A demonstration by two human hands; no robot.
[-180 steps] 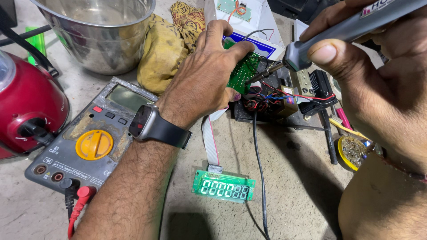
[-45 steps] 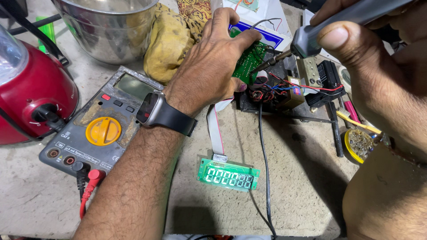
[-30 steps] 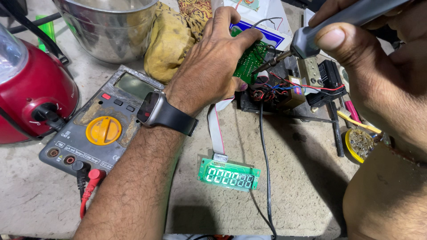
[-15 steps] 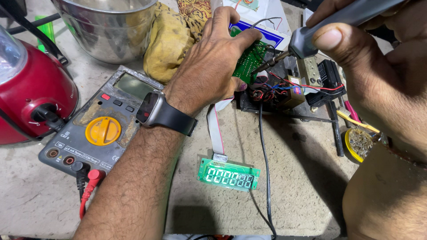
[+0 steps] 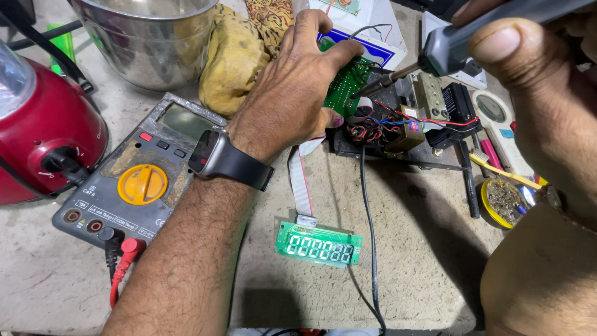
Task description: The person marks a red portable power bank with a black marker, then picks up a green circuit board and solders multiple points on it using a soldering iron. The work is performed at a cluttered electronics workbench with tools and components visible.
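Compared with half a second ago almost nothing has shifted: my left hand (image 5: 295,93) still clamps the small green circuit board (image 5: 346,79), and the tip of the grey soldering iron (image 5: 435,53) still rests at the board's right edge, the view only a touch closer. Nearest to me lies the small green digit display module (image 5: 318,244), lit, flat on the speckled stone worktop (image 5: 410,261), joined by a grey ribbon cable (image 5: 301,180) that runs up under my left palm. Just left of my forearm sits the grey multimeter with a yellow dial (image 5: 140,177), red and black probe leads (image 5: 121,255) plugged into its near edge. My left fingers are curled tight over the board's top edge, thumb pinching from below, so much of the board is hidden beneath them. My right hand (image 5: 535,74) is closed around the iron's handle, thumb pressed along it. Right of the board a tangle of red and blue wires (image 5: 379,127) and black components crowd the space. A yellow tin of solder scraps (image 5: 504,202) sits at far right. Farther off stand the red appliance (image 5: 43,137), the steel bowl (image 5: 149,37) and a yellow cloth (image 5: 233,56).
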